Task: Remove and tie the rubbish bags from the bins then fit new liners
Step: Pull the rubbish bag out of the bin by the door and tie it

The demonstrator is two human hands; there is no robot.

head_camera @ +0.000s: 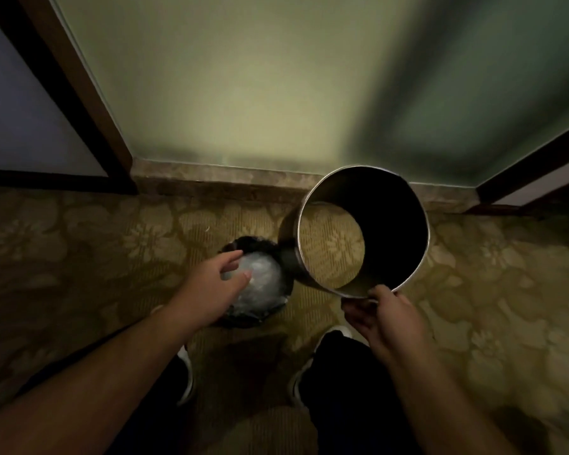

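— What's around them?
— Patterned carpet underfoot, wall beyond both hands.
— And the hands?
— The left hand is spread over the rubbish bag; the right hand pinches the tilted metal bin by its near rim.

Wearer's body, seen from the head-worn camera. The left hand and right hand are bare to the fingertips. The left forearm and right forearm are likewise bare along all of their visible length, down to the lower frame edge. Both legs are covered by black fabric trousers, plain and unpatterned, whose weave and seams are lost in the dim light. The dark left shoe shows a curved white sole edge along its inner side. The dark right shoe shows a rounded white toe cap and a white sole edge. Laces and markings cannot be made out.
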